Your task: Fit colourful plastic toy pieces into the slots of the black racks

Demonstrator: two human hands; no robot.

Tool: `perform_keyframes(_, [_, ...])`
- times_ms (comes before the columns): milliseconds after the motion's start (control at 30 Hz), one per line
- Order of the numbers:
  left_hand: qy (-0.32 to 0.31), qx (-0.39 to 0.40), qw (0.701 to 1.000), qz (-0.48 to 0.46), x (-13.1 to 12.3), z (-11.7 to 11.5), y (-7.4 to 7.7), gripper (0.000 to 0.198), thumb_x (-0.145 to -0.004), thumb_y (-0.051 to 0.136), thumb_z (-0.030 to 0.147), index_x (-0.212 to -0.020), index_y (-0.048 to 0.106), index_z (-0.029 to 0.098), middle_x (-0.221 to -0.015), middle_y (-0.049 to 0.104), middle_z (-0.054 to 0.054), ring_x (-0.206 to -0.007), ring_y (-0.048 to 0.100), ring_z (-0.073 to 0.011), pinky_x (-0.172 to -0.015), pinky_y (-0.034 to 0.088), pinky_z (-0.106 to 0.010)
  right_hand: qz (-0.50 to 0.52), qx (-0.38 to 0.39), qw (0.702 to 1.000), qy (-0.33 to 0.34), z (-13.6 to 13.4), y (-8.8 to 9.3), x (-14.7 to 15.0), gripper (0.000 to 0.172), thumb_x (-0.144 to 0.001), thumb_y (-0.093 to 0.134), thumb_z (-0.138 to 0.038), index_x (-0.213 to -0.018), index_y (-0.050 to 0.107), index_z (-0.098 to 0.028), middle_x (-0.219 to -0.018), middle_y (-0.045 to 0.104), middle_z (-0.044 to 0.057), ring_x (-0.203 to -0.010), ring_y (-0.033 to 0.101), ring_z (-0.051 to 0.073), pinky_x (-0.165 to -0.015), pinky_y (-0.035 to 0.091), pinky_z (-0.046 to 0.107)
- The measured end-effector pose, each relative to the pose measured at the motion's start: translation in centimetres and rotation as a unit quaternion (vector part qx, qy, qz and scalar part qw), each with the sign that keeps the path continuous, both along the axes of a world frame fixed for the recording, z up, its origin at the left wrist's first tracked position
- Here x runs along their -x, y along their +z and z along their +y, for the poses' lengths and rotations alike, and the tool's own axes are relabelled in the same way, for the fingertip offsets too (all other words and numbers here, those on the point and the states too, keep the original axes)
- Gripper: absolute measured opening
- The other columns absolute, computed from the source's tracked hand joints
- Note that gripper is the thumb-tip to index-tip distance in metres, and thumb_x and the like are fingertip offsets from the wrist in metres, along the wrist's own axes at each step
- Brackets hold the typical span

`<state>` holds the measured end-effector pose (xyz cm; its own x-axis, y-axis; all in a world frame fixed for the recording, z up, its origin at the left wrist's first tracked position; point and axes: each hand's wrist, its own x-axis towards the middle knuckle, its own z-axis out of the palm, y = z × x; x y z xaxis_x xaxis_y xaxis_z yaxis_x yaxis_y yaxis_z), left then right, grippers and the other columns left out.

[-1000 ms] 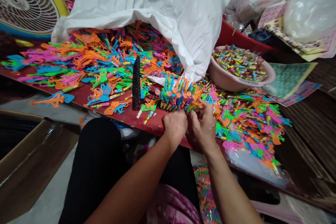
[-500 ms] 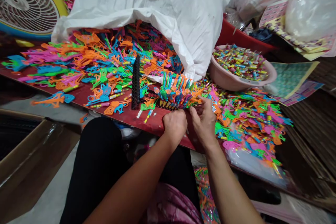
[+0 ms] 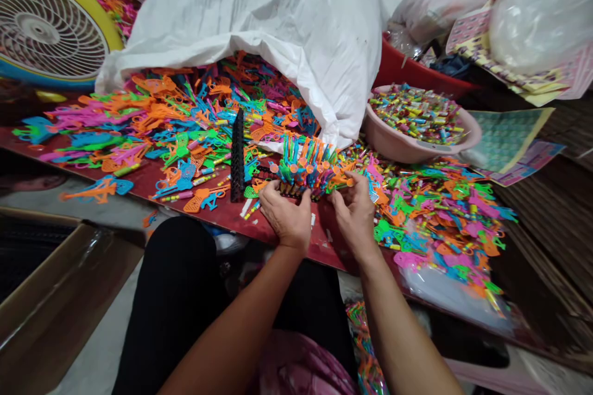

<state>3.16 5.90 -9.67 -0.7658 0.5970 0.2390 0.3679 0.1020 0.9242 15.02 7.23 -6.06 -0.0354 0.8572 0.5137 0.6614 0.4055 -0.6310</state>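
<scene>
A row of small coloured plastic toys (image 3: 308,163) stands packed upright in a black slotted rack (image 3: 265,171) on the red tabletop. My left hand (image 3: 287,216) grips the front left of this row, thumb and fingers apart around it. At the right end, my right hand (image 3: 356,213) is closed on the row, its fingertips beside an orange toy; exactly what lies between thumb and fingers is partly hidden. Left of the row, a second black slotted strip (image 3: 237,157) stands on end. Loose toys and a small yellow-banded tube (image 3: 251,211) lie near my left hand.
A large white sack (image 3: 278,0) spills a heap of toys (image 3: 152,105) across the table. A pink basin (image 3: 421,151) of small tubes stands at right, with more toys (image 3: 445,216) before it. There is a fan (image 3: 46,31) at left and a cardboard box (image 3: 69,296) below.
My left hand has moved left along the front of the row and opened from a fist to fingers around it. My right hand stays at the right end. The view has shifted slightly.
</scene>
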Motion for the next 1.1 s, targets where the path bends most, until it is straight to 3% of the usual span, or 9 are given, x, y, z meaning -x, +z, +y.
perform_keyframes(233, [-0.057,0.045,0.997,0.031,0.1,0.3,-0.2,0.085,-0.068,0.082,0.036,-0.137,0.036,0.013,-0.129,0.055,-0.02,-0.127,0.047,-0.0353,-0.106,0.037,-0.051,-0.045,0.025,0.999,0.008,0.4,1.0,-0.1,0.042,-0.086,0.054,-0.022,-0.128,0.05,-0.025,-0.073,0.059,-0.002,-0.066,0.06,0.019,-0.064,0.048,0.03])
perform_keyframes(400, [-0.078,0.102,0.99,0.061,1.1,0.4,-0.1,0.072,-0.073,0.077,0.041,-0.13,0.044,0.012,-0.123,0.06,-0.019,-0.121,0.051,-0.0362,-0.104,0.038,-0.052,0.051,0.009,0.999,-0.007,-0.6,1.3,-0.8,0.042,-0.085,0.058,-0.026,-0.126,0.05,-0.024,-0.075,0.06,-0.002,-0.065,0.062,0.018,-0.061,0.05,0.03])
perform_keyframes(567, [-0.103,0.134,0.981,0.093,2.2,0.2,-0.1,0.052,-0.077,0.072,0.039,-0.117,0.051,0.014,-0.114,0.063,-0.016,-0.117,0.054,-0.0356,-0.1,0.04,-0.052,0.126,0.025,0.991,-0.041,-1.6,-0.4,-3.1,0.044,-0.089,0.055,-0.033,-0.131,0.045,-0.022,-0.072,0.059,-0.002,-0.063,0.064,0.019,-0.06,0.052,0.031])
perform_keyframes(633, [-0.11,0.125,0.981,0.096,2.5,0.1,-0.1,0.049,-0.077,0.071,0.035,-0.116,0.051,0.015,-0.11,0.063,-0.014,-0.115,0.055,-0.0342,-0.099,0.041,-0.051,0.063,0.041,0.996,-0.057,-1.3,-1.4,-4.5,0.043,-0.091,0.051,-0.035,-0.131,0.047,-0.021,-0.074,0.06,0.0,-0.067,0.064,0.02,-0.065,0.053,0.035])
perform_keyframes(700, [-0.119,0.111,0.982,0.093,2.9,0.1,-0.2,0.044,-0.076,0.071,0.034,-0.112,0.052,0.016,-0.104,0.063,-0.012,-0.108,0.057,-0.0319,-0.096,0.042,-0.049,-0.045,0.025,0.993,-0.104,-1.0,-1.9,-5.7,0.045,-0.09,0.052,-0.035,-0.132,0.05,-0.018,-0.091,0.063,0.007,-0.082,0.064,0.024,-0.076,0.053,0.04])
perform_keyframes(800, [-0.133,0.099,0.982,0.086,3.6,0.0,-0.3,0.035,-0.075,0.071,0.034,-0.101,0.054,0.017,-0.092,0.062,-0.008,-0.095,0.06,-0.028,-0.089,0.045,-0.043,-0.155,-0.015,0.972,-0.174,-0.9,-1.7,-6.6,0.05,-0.089,0.052,-0.031,-0.137,0.049,-0.016,-0.119,0.056,0.017,-0.106,0.058,0.031,-0.088,0.05,0.047])
perform_keyframes(867, [-0.139,0.097,0.981,0.098,3.9,-0.2,-0.5,0.029,-0.075,0.071,0.036,-0.09,0.054,0.019,-0.084,0.06,-0.006,-0.087,0.06,-0.0264,-0.082,0.046,-0.04,-0.168,-0.046,0.967,-0.184,-1.2,-1.1,-6.3,0.046,-0.089,0.052,-0.028,-0.134,0.052,-0.016,-0.124,0.053,0.018,-0.116,0.053,0.033,-0.094,0.047,0.049])
perform_keyframes(967, [-0.158,0.101,0.973,0.133,4.4,-0.7,-0.8,0.024,-0.077,0.067,0.039,-0.076,0.051,0.021,-0.077,0.058,-0.004,-0.08,0.057,-0.0242,-0.076,0.044,-0.036,-0.114,-0.072,0.984,-0.113,-1.7,-0.5,-4.6,0.035,-0.091,0.052,-0.023,-0.125,0.059,-0.02,-0.117,0.058,0.013,-0.114,0.054,0.029,-0.097,0.046,0.046])
perform_keyframes(1100, [-0.192,0.121,0.96,0.167,5.2,-1.2,-0.8,0.025,-0.079,0.064,0.041,-0.07,0.051,0.022,-0.076,0.059,-0.004,-0.079,0.057,-0.0233,-0.073,0.042,-0.034,-0.026,-0.031,0.998,0.041,-1.7,-0.5,-1.5,0.023,-0.089,0.056,-0.021,-0.11,0.064,-0.022,-0.102,0.062,0.007,-0.098,0.06,0.022,-0.086,0.05,0.036])
